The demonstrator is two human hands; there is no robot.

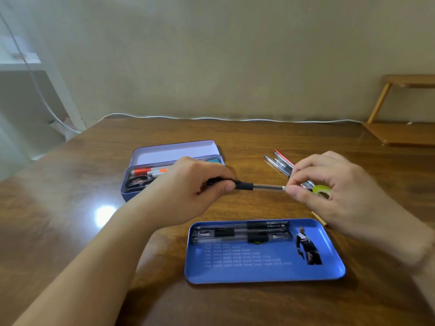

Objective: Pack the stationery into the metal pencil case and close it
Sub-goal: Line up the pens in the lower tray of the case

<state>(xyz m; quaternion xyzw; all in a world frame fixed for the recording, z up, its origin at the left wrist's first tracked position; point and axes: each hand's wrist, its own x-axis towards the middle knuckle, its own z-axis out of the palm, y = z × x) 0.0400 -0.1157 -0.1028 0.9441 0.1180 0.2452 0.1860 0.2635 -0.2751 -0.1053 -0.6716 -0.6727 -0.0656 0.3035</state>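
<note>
A pen point(256, 186) is held level between both hands above the tabletop point(70, 208).

Its black grip is clenched in the left hand point(193, 184); its tip is pinched by the right hand point(329, 184). The open pencil case point(146, 182) lies just behind the left hand, loose pens point(280, 163) behind the right, a blue tray point(263, 267) nearer than both.

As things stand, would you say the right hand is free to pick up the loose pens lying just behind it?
Probably not yet. The right hand is pinching the tip of the pen that the left hand holds by its grip. The loose pens lie unobstructed on the table.
</note>
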